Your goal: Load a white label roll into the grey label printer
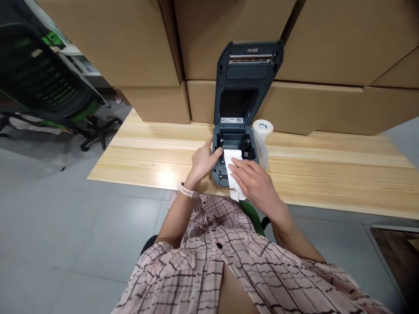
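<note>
A dark grey label printer point(219, 179) stands on the wooden table with its lid point(244, 78) raised. White label paper point(231, 174) runs from inside the printer over its front edge and hangs past the table edge. My left hand point(203, 160) rests against the printer's left side, its fingers apart, the thumb at the inner rim. My right hand point(253, 181) lies with fingers extended over the right part of the paper; its palm side is hidden. A white paper roll point(262, 126) stands behind the printer's right side, with a loose strip curving beside the printer.
Large cardboard boxes point(225, 28) are stacked along the back of the wooden table point(157, 148). A black and green office chair point(49, 87) stands on the floor at the left. The table's front edge is close to my body.
</note>
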Motion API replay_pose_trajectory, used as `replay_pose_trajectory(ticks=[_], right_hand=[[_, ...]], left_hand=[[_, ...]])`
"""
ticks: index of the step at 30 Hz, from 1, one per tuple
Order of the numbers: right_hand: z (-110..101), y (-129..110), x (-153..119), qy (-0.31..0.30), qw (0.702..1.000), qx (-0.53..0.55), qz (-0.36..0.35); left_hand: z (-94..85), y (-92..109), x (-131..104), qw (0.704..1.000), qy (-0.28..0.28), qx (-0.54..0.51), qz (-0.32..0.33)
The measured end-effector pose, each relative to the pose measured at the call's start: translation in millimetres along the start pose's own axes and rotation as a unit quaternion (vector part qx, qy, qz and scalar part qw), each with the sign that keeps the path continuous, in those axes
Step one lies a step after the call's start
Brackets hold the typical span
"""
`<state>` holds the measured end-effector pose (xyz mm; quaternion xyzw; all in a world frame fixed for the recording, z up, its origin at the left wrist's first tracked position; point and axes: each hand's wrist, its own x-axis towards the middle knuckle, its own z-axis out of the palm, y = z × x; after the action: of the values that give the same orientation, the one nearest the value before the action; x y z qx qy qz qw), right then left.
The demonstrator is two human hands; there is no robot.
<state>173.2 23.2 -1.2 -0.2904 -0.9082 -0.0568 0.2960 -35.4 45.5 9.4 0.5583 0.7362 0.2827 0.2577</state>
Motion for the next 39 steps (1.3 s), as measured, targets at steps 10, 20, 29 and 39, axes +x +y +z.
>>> replay_pose_trajectory(ticks=[10, 20, 29, 39], right_hand=[[0.7, -8.7, -0.8, 0.043, 0.998, -0.044, -0.001], [2.0, -15.2, -4.9, -0.035, 0.998, -0.005, 0.061], [1.5, -14.1, -6.8, -0.036, 0.996, 0.018, 0.078], [-24.3, -3.9, -11.1, -0.027, 0.980, 0.178, 0.087]], left_hand=[[0.5, 3.7, -3.1, 1.000, 0.011, 0.024, -0.009], [2.1, 3.7, -1.3, 0.999, 0.022, -0.015, -0.021], [3.3, 0.3, -8.5, 0.998, 0.050, -0.031, -0.001], [28.2, -8.8, -62.4, 0.969, 0.020, -0.211, 0.128]])
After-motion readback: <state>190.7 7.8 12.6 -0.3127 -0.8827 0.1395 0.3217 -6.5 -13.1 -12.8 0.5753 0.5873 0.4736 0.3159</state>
